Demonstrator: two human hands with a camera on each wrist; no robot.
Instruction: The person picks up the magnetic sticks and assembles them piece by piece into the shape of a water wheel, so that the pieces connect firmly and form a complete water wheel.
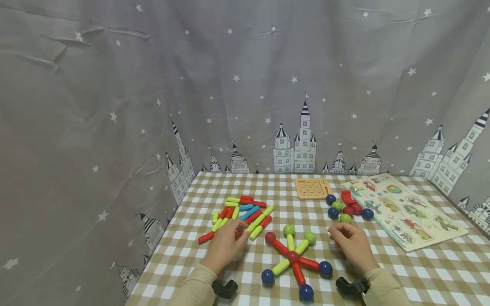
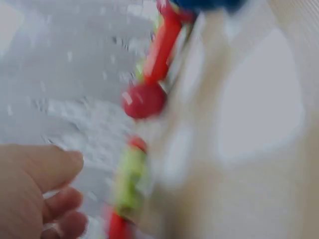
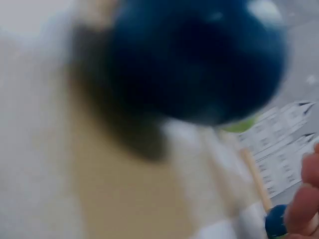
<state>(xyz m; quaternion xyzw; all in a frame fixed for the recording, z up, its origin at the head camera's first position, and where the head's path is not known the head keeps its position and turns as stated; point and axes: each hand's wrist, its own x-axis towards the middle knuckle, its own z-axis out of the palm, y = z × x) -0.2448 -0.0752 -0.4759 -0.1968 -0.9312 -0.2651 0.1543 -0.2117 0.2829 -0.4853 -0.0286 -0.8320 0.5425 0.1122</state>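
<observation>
My left hand point(image 1: 228, 244) hovers at the near edge of a group of red, yellow-green and blue sticks point(image 1: 249, 211), fingers loosely bent. In the left wrist view its fingers point(image 2: 55, 169) hold nothing visible. Between my hands lies a star-shaped build: a red centre ball point(image 1: 292, 256) with several red and yellow-green sticks, each ending in a ball. My right hand point(image 1: 354, 246) is right of the star, its fingers loosely curled, with no held thing seen. One of the star's blue balls point(image 3: 199, 59) looms large and blurred in the right wrist view.
Loose blue, green and red balls point(image 1: 347, 211) lie beyond my right hand, near a red piece point(image 1: 347, 198). A picture puzzle board point(image 1: 386, 216) lies at right, a wooden number puzzle point(image 1: 314, 188) at the back. A checked cloth covers the table; a grey curtain point(image 1: 245, 85) hangs behind.
</observation>
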